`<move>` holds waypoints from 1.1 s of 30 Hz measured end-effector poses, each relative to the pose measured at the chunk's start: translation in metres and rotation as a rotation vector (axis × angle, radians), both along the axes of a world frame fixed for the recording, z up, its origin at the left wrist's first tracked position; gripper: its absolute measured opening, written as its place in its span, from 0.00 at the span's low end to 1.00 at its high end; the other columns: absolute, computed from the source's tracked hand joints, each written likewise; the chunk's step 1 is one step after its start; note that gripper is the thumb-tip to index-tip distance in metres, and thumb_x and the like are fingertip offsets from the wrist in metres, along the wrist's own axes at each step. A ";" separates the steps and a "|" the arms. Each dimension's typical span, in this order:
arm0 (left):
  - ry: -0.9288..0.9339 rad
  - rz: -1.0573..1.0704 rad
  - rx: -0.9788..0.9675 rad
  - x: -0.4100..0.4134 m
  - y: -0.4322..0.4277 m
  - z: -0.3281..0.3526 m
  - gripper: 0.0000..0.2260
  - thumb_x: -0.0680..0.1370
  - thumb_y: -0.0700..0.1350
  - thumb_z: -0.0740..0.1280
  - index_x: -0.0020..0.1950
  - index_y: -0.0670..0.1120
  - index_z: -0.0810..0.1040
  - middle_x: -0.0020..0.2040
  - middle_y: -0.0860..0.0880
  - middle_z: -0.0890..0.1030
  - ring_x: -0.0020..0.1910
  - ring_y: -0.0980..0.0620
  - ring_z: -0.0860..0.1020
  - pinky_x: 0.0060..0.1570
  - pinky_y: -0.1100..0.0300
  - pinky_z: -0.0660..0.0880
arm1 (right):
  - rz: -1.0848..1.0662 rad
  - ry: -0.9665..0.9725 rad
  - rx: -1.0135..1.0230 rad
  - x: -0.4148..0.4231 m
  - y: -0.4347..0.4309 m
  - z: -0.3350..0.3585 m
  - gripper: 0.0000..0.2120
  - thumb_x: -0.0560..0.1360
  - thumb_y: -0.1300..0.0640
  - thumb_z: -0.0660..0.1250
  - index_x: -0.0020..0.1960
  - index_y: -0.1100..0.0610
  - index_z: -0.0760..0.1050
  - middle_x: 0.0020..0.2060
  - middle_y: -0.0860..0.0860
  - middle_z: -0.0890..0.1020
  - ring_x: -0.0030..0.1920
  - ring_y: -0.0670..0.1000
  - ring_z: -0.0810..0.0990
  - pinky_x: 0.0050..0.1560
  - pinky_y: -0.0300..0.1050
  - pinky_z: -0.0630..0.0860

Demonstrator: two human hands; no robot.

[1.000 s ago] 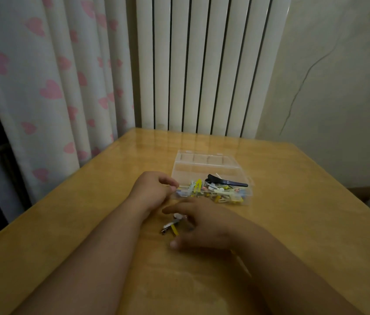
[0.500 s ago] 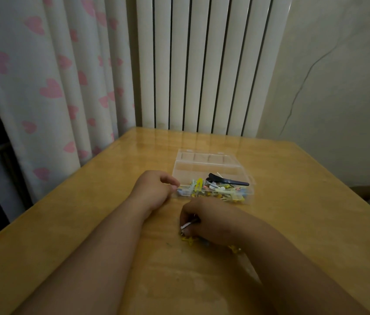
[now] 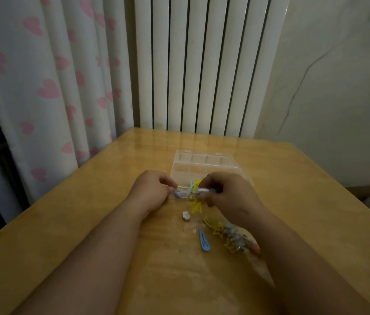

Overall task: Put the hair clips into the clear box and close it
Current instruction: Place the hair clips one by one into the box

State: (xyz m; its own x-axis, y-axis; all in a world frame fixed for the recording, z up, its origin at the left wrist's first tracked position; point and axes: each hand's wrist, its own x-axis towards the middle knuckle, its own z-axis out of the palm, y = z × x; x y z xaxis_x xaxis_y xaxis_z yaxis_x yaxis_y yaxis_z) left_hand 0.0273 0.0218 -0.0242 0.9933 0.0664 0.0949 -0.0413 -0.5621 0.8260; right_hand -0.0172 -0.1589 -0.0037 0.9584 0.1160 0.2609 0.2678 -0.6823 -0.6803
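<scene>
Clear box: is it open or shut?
Open. The clear box has its lid swung back, away from the part holding hair clips.

This is a room in a home, perhaps a bedroom. A white curtain printed with pink hearts hangs at the left, beside a tall white column radiator. The wall at the right is plain plaster with a thin crack. A glossy wooden worktop stands before them, with bright hair clips and a clear box on it.
</scene>
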 end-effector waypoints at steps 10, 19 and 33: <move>0.025 -0.089 0.023 0.006 0.002 0.002 0.07 0.70 0.39 0.70 0.33 0.49 0.81 0.34 0.50 0.81 0.37 0.49 0.79 0.40 0.54 0.77 | -0.375 -0.200 0.246 0.051 -0.012 0.018 0.07 0.75 0.61 0.69 0.52 0.53 0.80 0.46 0.50 0.81 0.47 0.50 0.80 0.36 0.33 0.69; -0.110 -0.129 0.073 0.020 -0.002 -0.008 0.10 0.71 0.38 0.69 0.30 0.49 0.77 0.48 0.50 0.75 0.49 0.54 0.73 0.43 0.60 0.66 | -0.381 -0.135 0.094 0.098 0.004 0.009 0.09 0.77 0.62 0.66 0.55 0.55 0.80 0.53 0.54 0.82 0.50 0.52 0.78 0.46 0.42 0.74; -0.061 -0.062 -0.078 0.023 -0.002 -0.008 0.06 0.71 0.36 0.67 0.35 0.41 0.83 0.47 0.48 0.79 0.47 0.47 0.79 0.42 0.52 0.77 | -0.141 -0.033 -0.040 0.040 0.004 0.018 0.07 0.76 0.58 0.66 0.49 0.51 0.81 0.44 0.47 0.82 0.44 0.47 0.80 0.46 0.43 0.78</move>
State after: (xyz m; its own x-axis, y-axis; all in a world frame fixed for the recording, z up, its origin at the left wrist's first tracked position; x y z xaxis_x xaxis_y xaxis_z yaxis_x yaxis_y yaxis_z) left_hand 0.0500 0.0201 -0.0318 0.9883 0.0143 0.1518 -0.1253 -0.4906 0.8623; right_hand 0.0231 -0.1551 0.0142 0.9568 -0.0086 0.2906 0.1891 -0.7410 -0.6443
